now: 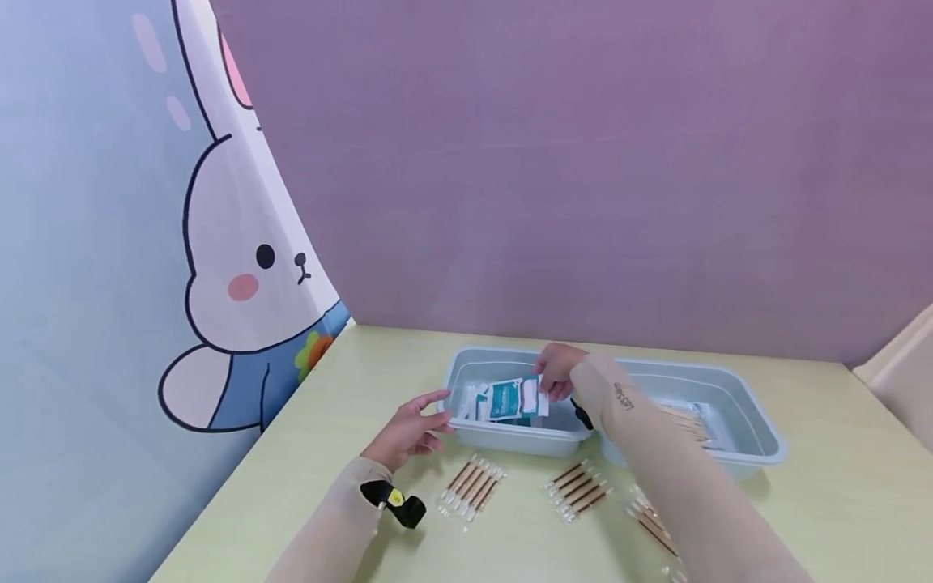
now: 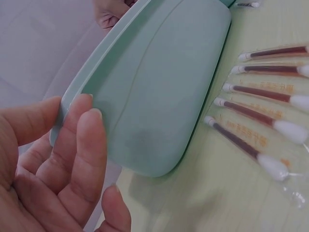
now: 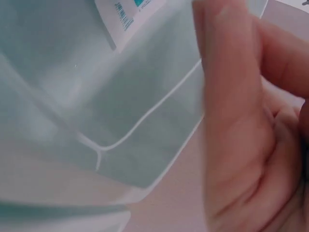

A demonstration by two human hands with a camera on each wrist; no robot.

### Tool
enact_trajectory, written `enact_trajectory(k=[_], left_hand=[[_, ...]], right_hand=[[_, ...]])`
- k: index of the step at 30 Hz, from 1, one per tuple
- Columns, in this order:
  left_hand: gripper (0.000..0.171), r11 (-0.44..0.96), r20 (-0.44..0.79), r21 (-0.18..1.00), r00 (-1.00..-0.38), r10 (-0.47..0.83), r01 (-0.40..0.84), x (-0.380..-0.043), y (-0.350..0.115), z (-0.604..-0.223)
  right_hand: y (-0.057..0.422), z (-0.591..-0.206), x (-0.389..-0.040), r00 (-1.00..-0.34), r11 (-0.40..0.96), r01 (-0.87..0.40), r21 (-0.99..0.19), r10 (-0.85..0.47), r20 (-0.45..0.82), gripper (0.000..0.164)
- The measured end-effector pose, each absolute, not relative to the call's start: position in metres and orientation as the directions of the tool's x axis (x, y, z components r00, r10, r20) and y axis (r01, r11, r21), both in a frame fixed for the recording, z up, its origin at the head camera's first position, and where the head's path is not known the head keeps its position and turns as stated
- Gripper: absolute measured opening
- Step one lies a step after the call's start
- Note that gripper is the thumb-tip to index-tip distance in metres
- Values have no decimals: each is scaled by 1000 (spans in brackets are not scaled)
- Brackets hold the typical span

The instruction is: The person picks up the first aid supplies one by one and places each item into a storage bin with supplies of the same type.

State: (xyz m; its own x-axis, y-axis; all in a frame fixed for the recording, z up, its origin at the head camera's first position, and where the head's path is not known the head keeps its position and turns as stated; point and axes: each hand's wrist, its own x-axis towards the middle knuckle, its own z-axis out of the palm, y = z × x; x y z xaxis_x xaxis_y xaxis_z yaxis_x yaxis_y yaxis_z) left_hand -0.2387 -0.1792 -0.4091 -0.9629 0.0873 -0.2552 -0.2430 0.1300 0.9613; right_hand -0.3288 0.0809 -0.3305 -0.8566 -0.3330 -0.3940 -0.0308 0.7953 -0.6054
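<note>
Fingers of my left hand (image 1: pixel 404 433) lie at the left end of a pale blue plastic basin (image 1: pixel 510 437). In the left wrist view, the thumb and fingers (image 2: pixel 89 154) grip its rim from both sides. My right hand (image 1: pixel 559 374) reaches over the basin's right part, its fingers bent. A teal-and-white sachet (image 1: pixel 505 399) lies tilted in the basin among other packets, close to the right fingertips. In the right wrist view, a printed corner of a sachet (image 3: pixel 130 19) shows left of the fingers; whether they touch it is out of frame.
A second pale blue basin (image 1: pixel 765 453) stands to the right, with packaged wooden sticks (image 1: pixel 685 423) inside, partly behind my right arm. On the table (image 1: pixel 408 534) lie clear packs of brown-stemmed cotton swabs, one left (image 1: pixel 472 488), one central (image 1: pixel 578 490), others beside the right forearm (image 1: pixel 652 526).
</note>
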Motion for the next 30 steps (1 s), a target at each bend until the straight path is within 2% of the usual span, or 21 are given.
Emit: enact_trajectory(k=[3, 9, 14, 21, 30], left_hand=[[47, 132, -259, 959, -963, 68, -249, -237, -183, -409], [48, 118, -257, 962, -964, 72, -248, -238, -186, -411], [47, 127, -255, 962, -963, 88, -243, -240, -182, -414], [48, 137, -249, 962, -965, 79, -237, -240, -182, -415], [49, 100, -248, 966, -963, 108, -237, -242, -184, -417]], right_hand=[[77, -333, -331, -878, 786, -25, -618, -313, -363, 27], [84, -328, -329, -910, 778, -4, -628, -264, -321, 35], [108, -319, -315, -907, 804, -62, -591, -293, -304, 38], [164, -316, -288, -905, 808, -143, -571, -341, -256, 36], [253, -318, -260, -933, 766, -53, -641, -267, -241, 41]])
